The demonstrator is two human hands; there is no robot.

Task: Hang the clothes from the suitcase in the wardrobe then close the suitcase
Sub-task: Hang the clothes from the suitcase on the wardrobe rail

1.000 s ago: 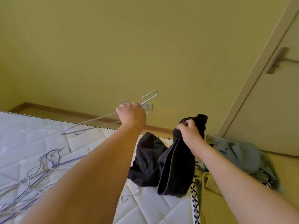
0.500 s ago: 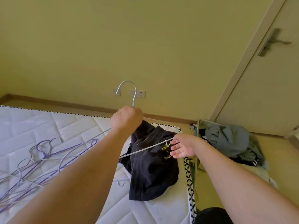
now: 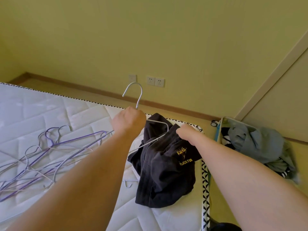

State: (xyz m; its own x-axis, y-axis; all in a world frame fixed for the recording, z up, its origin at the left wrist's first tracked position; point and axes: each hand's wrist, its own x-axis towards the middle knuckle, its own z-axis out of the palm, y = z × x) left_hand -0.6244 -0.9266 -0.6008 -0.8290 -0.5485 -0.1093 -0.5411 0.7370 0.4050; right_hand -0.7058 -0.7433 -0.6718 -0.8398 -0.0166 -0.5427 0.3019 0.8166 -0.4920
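My left hand (image 3: 129, 121) grips a white wire hanger (image 3: 135, 95) at the base of its hook, holding it upright over the mattress. One arm of the hanger runs into a black garment (image 3: 165, 170) with yellow lettering that lies crumpled on the mattress corner. My right hand (image 3: 186, 133) grips the top edge of that garment beside the hanger's shoulder. On the floor to the right, the open suitcase (image 3: 218, 130) holds a grey-blue garment (image 3: 256, 144) and striped clothes.
A white quilted mattress (image 3: 58, 112) carries a pile of several purple and white wire hangers (image 3: 50, 147) on the left. Wall sockets (image 3: 155, 81) sit above the skirting board. A door frame (image 3: 273, 77) runs up at the right.
The black garment went from hanging in my right hand to lying on the mattress. My left hand turned the hanger hook-up and its arm went into the garment. My right hand now grips the cloth.
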